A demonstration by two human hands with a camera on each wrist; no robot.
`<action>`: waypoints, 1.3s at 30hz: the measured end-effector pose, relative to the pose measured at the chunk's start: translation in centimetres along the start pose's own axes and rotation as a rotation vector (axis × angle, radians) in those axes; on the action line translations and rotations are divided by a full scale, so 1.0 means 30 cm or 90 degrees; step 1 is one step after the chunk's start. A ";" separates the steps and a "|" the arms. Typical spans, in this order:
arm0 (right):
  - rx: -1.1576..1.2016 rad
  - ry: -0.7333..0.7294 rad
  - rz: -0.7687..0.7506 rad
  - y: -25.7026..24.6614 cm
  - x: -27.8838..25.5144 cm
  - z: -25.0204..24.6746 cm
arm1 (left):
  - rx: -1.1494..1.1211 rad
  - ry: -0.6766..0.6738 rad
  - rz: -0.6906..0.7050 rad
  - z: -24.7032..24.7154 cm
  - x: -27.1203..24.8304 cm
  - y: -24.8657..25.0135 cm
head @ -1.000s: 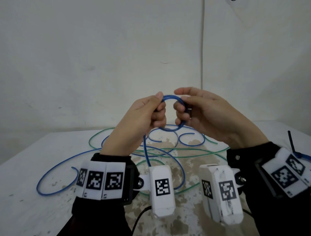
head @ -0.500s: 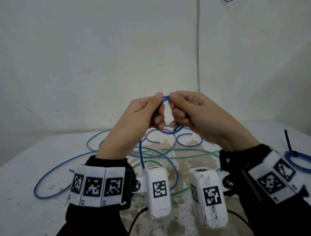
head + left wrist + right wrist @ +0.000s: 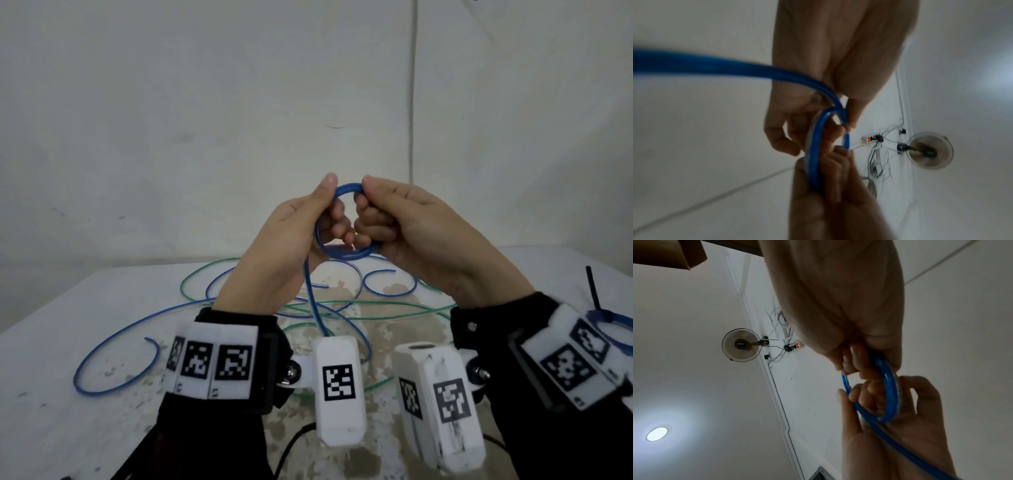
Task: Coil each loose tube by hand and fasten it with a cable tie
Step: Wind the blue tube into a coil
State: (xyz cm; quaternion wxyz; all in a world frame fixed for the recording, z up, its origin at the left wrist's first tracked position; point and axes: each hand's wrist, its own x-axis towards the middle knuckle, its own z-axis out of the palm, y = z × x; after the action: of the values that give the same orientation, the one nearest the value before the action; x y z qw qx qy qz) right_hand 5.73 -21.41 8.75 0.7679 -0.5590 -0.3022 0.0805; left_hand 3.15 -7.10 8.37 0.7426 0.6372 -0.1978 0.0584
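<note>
Both hands are raised above the table and hold a small coil of blue tube [image 3: 346,256] between them. My left hand [image 3: 327,219] pinches the coil's left side with its thumb on top; my right hand [image 3: 368,219] grips the right side with curled fingers. The tube's tail [image 3: 311,301] hangs from the left hand down to the table. In the left wrist view the coil [image 3: 816,146] runs between the left hand [image 3: 828,116] above and the right hand [image 3: 838,178] below. The right wrist view shows the coil [image 3: 890,386] with the right hand [image 3: 855,363] above it.
Loose green tube [image 3: 376,303] and more blue tube [image 3: 113,383] sprawl over the stained white table [image 3: 68,308]. At the far right edge lies a blue coil [image 3: 616,317] with a black cable tie [image 3: 592,287] sticking up. A white wall stands close behind.
Half a second ago the fingertips met at the top of the coil. Now the hands sit slightly apart and the ring shows open between them.
</note>
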 end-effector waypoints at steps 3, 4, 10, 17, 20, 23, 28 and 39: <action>0.044 0.031 -0.002 0.004 0.008 0.001 | -0.037 -0.004 -0.031 -0.011 0.004 -0.006; 0.041 0.023 0.019 0.001 0.008 -0.004 | -0.021 -0.001 -0.019 -0.015 0.001 -0.005; -0.102 -0.063 0.078 -0.009 -0.013 -0.027 | 0.149 -0.032 0.035 -0.008 -0.004 -0.012; 0.001 0.090 -0.027 0.028 0.022 -0.019 | -0.075 -0.015 -0.020 -0.028 0.031 -0.059; 0.022 0.087 -0.017 0.034 0.025 -0.022 | -0.086 -0.013 0.002 -0.032 0.030 -0.063; 0.040 0.070 0.020 0.033 0.022 -0.018 | -0.054 0.003 0.046 -0.034 0.026 -0.066; -0.024 -0.027 0.138 0.019 0.012 -0.035 | 0.111 -0.065 0.020 -0.040 0.003 -0.040; 0.038 0.083 -0.007 0.030 0.027 -0.025 | 0.091 0.033 0.014 -0.015 0.031 -0.070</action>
State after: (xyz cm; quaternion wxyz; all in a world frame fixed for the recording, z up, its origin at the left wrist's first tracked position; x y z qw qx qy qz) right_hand 6.99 -21.34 8.09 0.8026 -0.5383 -0.2523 0.0486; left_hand 4.82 -7.20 6.73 0.6992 0.6848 -0.1810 0.0968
